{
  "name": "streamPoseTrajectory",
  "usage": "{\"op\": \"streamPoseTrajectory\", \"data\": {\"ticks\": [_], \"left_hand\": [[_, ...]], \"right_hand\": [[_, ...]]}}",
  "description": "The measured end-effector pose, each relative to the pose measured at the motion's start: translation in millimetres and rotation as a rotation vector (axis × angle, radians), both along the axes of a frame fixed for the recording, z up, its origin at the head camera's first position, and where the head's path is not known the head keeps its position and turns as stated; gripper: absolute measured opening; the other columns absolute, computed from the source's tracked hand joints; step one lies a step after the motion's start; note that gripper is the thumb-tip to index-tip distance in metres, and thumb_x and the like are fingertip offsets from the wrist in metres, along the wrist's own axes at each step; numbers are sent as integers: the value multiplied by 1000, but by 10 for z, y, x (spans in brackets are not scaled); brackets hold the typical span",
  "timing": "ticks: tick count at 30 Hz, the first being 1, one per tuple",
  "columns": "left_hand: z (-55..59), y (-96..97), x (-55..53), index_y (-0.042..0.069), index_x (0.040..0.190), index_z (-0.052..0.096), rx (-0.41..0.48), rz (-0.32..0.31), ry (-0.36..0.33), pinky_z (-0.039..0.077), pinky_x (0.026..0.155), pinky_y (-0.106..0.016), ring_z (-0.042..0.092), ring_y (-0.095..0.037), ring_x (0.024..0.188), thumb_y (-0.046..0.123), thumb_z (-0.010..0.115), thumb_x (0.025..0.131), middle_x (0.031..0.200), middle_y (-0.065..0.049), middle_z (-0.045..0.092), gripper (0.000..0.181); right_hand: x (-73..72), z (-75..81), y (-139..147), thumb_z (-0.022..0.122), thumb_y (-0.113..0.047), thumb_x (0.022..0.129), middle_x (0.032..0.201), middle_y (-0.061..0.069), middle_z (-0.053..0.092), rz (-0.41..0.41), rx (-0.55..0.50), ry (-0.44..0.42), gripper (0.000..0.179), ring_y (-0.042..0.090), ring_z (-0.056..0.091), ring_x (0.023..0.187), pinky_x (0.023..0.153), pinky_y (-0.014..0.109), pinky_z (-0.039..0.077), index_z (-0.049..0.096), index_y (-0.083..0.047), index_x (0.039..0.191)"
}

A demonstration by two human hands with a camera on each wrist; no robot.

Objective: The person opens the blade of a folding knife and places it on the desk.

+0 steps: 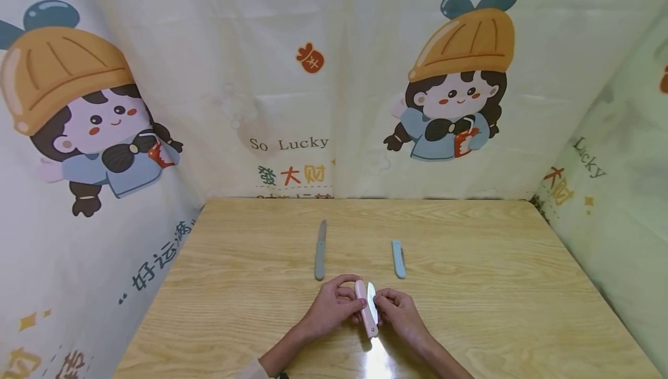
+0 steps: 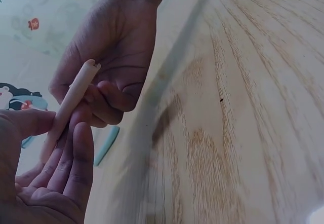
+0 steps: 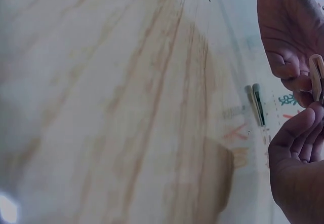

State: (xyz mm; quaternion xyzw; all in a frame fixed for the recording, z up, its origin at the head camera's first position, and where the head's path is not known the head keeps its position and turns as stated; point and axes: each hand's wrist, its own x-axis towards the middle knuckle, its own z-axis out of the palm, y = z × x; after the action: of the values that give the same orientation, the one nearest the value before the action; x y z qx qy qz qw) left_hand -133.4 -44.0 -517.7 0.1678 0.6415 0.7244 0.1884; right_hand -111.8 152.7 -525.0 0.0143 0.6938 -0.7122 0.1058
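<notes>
Blade half out: left hand (image 1: 334, 305) grips the pink folding knife (image 1: 365, 308), right hand (image 1: 396, 309) pinches its blade, 2 grey knives (image 1: 319, 251) beyond untouched.

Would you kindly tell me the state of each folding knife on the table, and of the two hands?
Pink folding knife: partly open, blade swung out a little, held above the table.
Grey knife: fully open, lying flat.
Blue folding knife: closed, lying flat.
Left hand: grips the pink handle.
Right hand: pinches the blade.
</notes>
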Motion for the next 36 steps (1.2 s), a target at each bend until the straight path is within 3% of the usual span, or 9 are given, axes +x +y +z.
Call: {"op": "streamPoseTrajectory", "data": {"ticks": [13, 20, 25, 36], "left_hand": [[-7, 26, 2, -15, 136, 45, -8, 95, -4, 57, 59, -26, 68, -16, 65, -3, 69, 91, 82, -10, 68, 52], [-10, -20, -13, -13, 137, 44, -5, 55, -2, 57, 62, -27, 68, -15, 70, -4, 68, 92, 85, -8, 67, 51], [-8, -42, -12, -11, 137, 44, -11, 28, 19, 57, 64, -27, 68, -16, 73, -4, 68, 92, 87, -7, 67, 52], [-13, -69, 27, -10, 133, 44, 7, 51, -37, 58, 62, -29, 68, -19, 68, -5, 70, 91, 84, -12, 69, 50]], "right_hand": [[-16, 10, 14, 56, -2, 99, 71, 6, 58, -33, -26, 16, 19, 11, 55, 60, 56, 21, 47, 59, 17, 102], [0, -24, 26, 57, -3, 101, 77, 7, 62, -10, -96, 0, 24, 12, 58, 64, 62, 22, 50, 57, 19, 109], [2, -7, 36, 62, -10, 102, 77, 4, 61, 51, -95, 11, 35, 9, 57, 64, 61, 21, 49, 56, 22, 113], [9, 31, 66, 59, -12, 104, 78, 5, 61, 124, -60, 5, 36, 10, 57, 66, 61, 22, 50, 55, 22, 116]]}}
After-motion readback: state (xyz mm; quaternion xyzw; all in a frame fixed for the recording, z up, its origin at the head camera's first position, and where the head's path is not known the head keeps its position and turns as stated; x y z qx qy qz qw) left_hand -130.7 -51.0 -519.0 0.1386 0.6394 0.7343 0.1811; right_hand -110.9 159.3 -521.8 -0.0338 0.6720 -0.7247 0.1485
